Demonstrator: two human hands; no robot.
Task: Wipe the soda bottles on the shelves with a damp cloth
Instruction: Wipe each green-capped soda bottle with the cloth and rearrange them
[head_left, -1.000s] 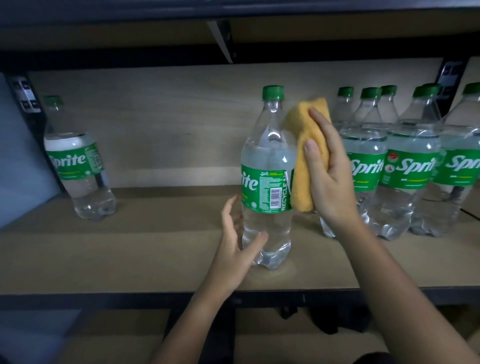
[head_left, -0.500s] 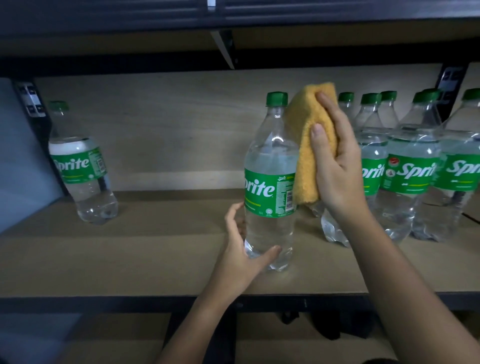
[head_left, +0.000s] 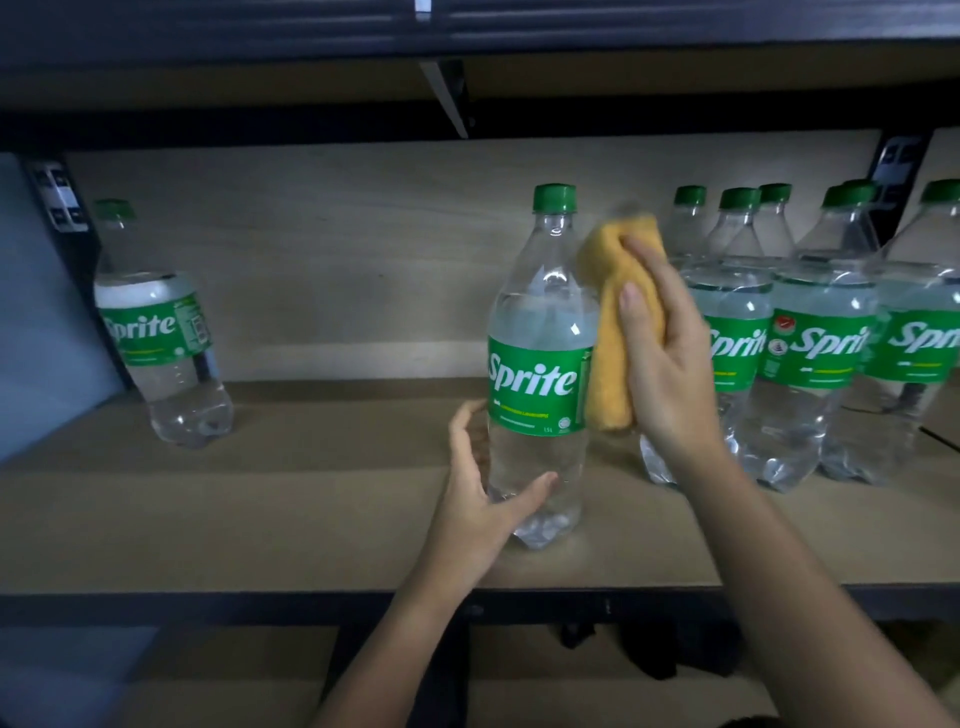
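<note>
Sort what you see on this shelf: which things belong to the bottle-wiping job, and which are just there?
Job:
middle bottle, gripped low by left hand
yellow cloth in right hand
lone bottle at left
bottle cluster at right

Just there:
shelf board
shelf bracket overhead

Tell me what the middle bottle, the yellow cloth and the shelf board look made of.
Middle bottle: clear glossy plastic, see-through with bright highlights, green plastic cap.
Yellow cloth: soft nappy fabric, probably microfibre; it folds in the right hand.
Shelf board: matte tan board, likely wood composite.
</note>
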